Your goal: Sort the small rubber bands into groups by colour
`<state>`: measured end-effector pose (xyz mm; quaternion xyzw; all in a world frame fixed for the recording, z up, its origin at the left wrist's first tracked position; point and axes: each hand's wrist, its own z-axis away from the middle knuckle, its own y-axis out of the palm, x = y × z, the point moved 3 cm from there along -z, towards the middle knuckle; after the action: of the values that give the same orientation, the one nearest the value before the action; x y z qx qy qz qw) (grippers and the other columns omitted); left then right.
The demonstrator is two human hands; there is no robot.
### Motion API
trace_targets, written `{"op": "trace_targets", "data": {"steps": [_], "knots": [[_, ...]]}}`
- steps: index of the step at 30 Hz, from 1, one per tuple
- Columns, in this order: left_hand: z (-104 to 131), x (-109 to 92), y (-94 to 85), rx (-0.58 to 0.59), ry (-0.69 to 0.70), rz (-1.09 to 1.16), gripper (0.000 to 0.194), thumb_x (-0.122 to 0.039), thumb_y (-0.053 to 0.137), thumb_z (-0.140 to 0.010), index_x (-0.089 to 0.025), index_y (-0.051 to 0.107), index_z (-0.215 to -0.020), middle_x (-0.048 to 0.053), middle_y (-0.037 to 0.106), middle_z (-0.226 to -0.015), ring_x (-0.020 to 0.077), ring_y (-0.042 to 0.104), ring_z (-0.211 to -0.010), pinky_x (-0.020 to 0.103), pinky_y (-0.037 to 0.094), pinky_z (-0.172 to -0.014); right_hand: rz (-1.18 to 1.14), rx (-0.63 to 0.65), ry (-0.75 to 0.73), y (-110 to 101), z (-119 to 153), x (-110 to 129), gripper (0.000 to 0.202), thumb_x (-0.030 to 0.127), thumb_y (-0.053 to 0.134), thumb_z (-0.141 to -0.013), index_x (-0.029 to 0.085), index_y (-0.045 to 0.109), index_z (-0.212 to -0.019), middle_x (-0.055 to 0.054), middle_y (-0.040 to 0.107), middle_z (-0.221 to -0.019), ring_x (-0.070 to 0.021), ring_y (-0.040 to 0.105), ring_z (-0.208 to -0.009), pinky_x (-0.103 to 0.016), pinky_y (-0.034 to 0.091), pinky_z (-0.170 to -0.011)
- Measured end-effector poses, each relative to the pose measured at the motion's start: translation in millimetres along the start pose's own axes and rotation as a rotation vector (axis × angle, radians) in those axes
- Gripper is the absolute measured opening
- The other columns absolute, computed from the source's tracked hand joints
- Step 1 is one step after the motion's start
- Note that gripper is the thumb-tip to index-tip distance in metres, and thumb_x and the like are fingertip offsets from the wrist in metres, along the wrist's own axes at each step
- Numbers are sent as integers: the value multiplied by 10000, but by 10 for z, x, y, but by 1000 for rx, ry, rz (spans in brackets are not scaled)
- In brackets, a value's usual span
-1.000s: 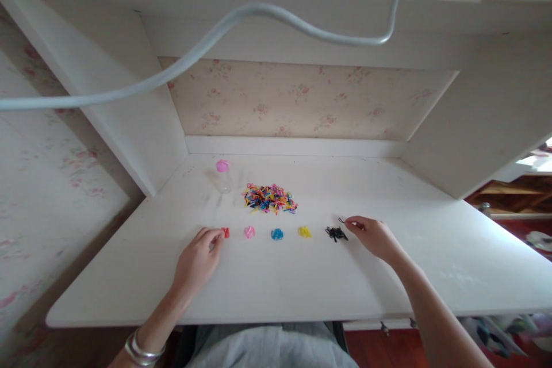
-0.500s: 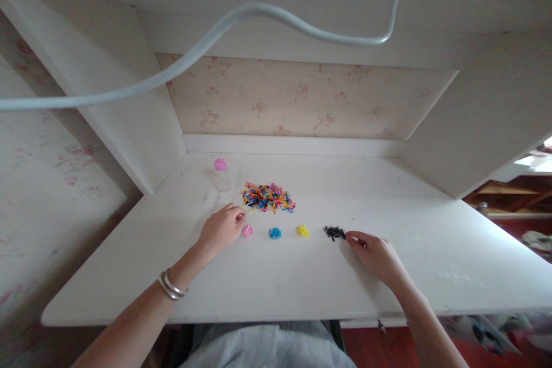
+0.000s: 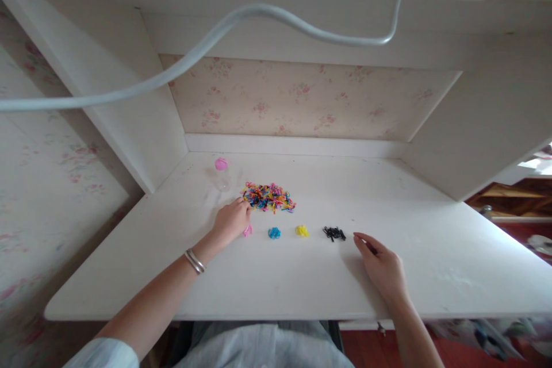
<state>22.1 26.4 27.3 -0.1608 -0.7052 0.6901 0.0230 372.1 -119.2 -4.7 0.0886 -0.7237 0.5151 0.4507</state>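
Note:
A mixed pile of small colourful bands (image 3: 269, 197) lies on the white desk. My left hand (image 3: 233, 219) touches the pile's left edge, fingertips bent down; what they pinch, if anything, is too small to see. Partly behind that hand is a small pink pile (image 3: 247, 231). To its right, in a row, lie a blue pile (image 3: 274, 233), a yellow pile (image 3: 302, 231) and a black pile (image 3: 334, 234). Just right of the black pile is my right hand (image 3: 382, 264), thumb and forefinger close together, with nothing discernible at their tips.
A clear bottle with a pink lid (image 3: 221, 164) stands at the back left of the desk (image 3: 276, 293). A white cable (image 3: 259, 10) crosses the upper view. Side panels and a shelf enclose the desk's back, and a drawer knob (image 3: 381, 328) shows below its front edge.
My left hand has moved up and right, from beside the pink pile to the mixed pile. My right hand has drawn back slightly to the right from the black pile.

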Motion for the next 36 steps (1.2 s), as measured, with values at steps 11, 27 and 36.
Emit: {"op": "trace_targets", "data": {"steps": [11, 27, 36], "knots": [[160, -132, -198, 0, 210, -4, 228, -321, 429, -895, -281, 649, -937, -1, 617, -976, 148, 607, -841, 243, 410, -684, -5, -23, -30, 0, 16, 43, 485, 568, 491, -750, 194, 709, -970, -40, 684, -745, -167, 593, -654, -248, 417, -595], [-36, -1113, -29, 61, 823, -133, 234, -225, 485, -854, -296, 708, -864, 19, 617, -796, 141, 591, -647, 231, 364, -538, 23, 10, -38, -8, 23, 56, 470, 568, 459, -778, 213, 700, -972, -9, 644, -652, -159, 560, -592, -254, 408, -592], [-50, -1089, -45, 32, 769, -93, 212, -311, 494, -874, -236, 689, -842, 42, 641, -847, 156, 620, -718, 240, 420, -603, 17, -2, -80, -14, 31, 78, 499, 578, 450, -776, 192, 710, -958, -33, 673, -692, -163, 577, -600, -249, 421, -592]]}}
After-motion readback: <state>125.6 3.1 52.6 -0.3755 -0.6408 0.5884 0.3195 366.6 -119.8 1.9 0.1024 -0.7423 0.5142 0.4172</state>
